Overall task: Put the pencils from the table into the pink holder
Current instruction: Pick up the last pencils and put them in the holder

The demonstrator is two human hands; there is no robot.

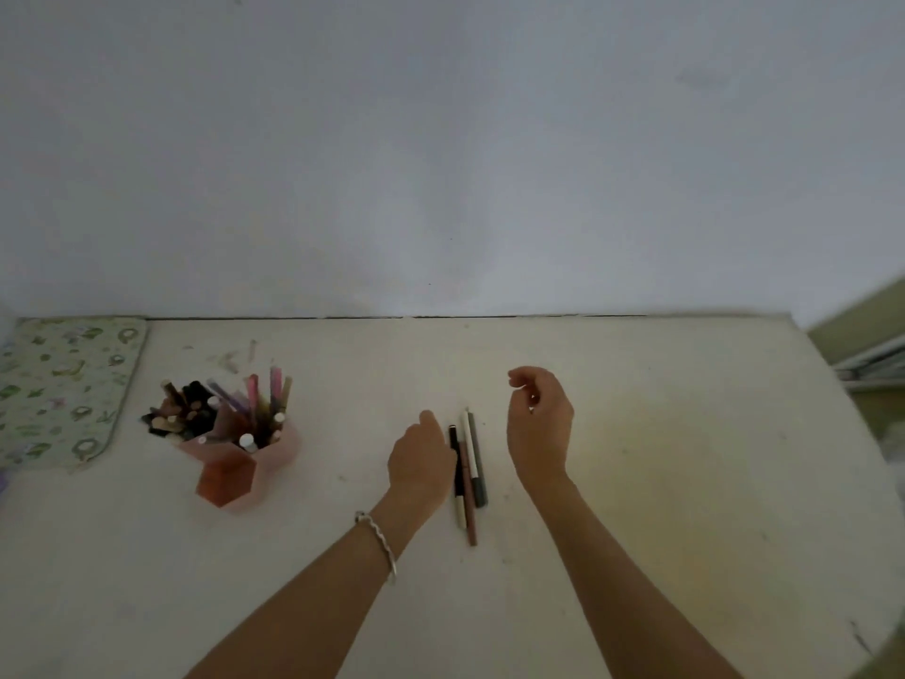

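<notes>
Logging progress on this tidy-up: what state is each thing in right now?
Pencils: lying side by side on the table, none lifted.
Pink holder: upright, crammed with pens.
Left hand: against the pencils, fingers hidden.
Right hand: loosely curled, holding nothing.

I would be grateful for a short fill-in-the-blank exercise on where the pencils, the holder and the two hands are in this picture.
1. The loose pencils lie ____ the left hand and the right hand.
2. The pink holder stands to the ____ of the loose pencils.
3. A bracelet sits on the ____ wrist.
4. The right hand, fingers loosely curled, holds ____.

Missing words: between; left; left; nothing.
</notes>
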